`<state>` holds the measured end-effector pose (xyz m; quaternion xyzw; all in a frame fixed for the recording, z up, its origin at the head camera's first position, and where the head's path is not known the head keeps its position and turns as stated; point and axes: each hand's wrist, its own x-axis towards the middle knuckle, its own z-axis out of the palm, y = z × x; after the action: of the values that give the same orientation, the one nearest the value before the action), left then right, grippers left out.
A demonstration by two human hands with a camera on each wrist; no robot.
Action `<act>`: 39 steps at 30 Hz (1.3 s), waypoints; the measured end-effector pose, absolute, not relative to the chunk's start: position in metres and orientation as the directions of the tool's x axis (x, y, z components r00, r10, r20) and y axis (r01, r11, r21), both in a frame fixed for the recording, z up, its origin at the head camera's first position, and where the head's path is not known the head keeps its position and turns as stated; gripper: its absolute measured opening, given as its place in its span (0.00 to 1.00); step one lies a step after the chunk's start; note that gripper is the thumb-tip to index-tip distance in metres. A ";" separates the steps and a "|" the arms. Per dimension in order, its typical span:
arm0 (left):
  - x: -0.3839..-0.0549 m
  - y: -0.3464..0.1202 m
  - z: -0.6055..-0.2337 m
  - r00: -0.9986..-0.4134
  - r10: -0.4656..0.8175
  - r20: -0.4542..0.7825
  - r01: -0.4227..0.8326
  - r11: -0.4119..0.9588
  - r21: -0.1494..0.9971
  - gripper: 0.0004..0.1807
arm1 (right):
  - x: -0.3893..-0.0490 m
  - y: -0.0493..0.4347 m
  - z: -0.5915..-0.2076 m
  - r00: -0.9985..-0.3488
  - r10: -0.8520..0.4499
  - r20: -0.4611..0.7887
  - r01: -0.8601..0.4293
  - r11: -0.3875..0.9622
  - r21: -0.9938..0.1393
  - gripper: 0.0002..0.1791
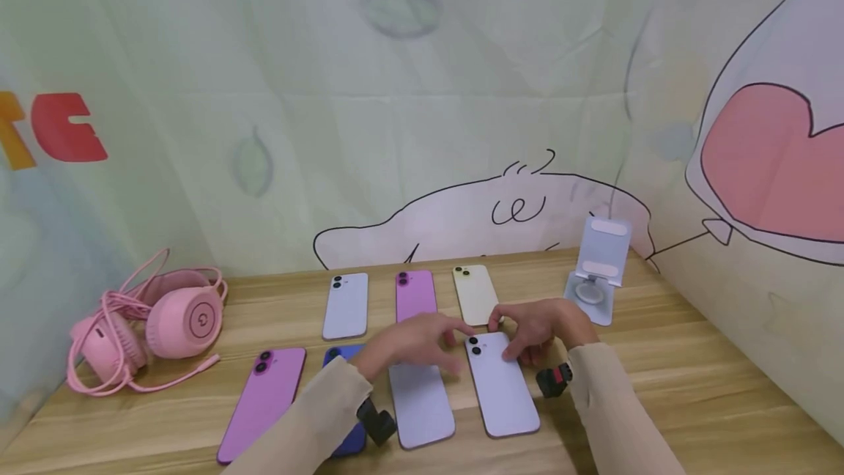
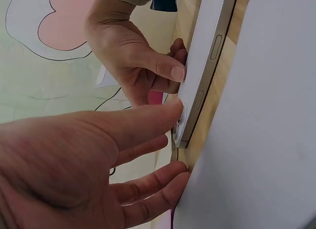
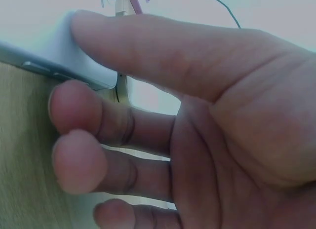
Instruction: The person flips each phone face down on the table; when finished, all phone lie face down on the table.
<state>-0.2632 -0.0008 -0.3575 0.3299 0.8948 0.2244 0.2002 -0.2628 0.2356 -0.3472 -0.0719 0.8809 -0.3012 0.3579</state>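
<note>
A pale lavender phone (image 1: 502, 387) lies camera side up on the table, between both hands. The right hand (image 1: 537, 328) holds its upper right corner, thumb (image 3: 118, 39) on the back and the other fingers curled beside the edge. At the camera end, the left hand (image 1: 422, 343) reaches in with loosely extended fingers; its thumb (image 2: 148, 115) appears close to the cameras, though contact is hard to judge. Another pale phone (image 1: 422, 409) lies beneath the left hand, its top covered. A blue phone (image 1: 349, 442) is partly hidden by the left sleeve.
Behind the hands lie a white phone (image 1: 346, 306), a pink phone (image 1: 415, 293) and a cream phone (image 1: 476, 295). A purple phone (image 1: 267, 394) is at front left. Pink headphones (image 1: 184, 321) with a bundled cable stand left; a phone stand (image 1: 601, 259) stands at back right.
</note>
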 end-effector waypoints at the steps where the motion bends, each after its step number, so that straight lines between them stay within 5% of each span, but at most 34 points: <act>1: -0.263 -0.001 -0.358 -0.707 0.673 -0.215 0.493 0.688 0.532 0.30 | -0.263 0.236 -0.348 -0.731 -0.346 -0.588 0.089 0.806 -0.586 0.22; 14: -0.257 -0.002 -0.360 -0.670 0.719 -0.184 0.532 0.638 0.556 0.29 | -0.263 0.235 -0.350 -0.718 -0.361 -0.595 0.083 0.805 -0.588 0.22; 22: -0.257 0.006 -0.361 -0.585 0.795 -0.162 0.578 0.548 0.605 0.27 | -0.265 0.233 -0.343 -0.717 -0.374 -0.589 0.057 0.810 -0.584 0.23; 39: -0.260 0.004 -0.351 -0.624 0.755 -0.200 0.508 0.587 0.631 0.23 | -0.261 0.236 -0.330 -0.805 -0.337 -0.488 -0.026 0.843 -0.538 0.21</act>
<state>-0.2604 0.0037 -0.3514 0.3669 0.8603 0.2683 0.2307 -0.2612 0.2360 -0.3302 -0.0995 0.9131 -0.2622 0.2961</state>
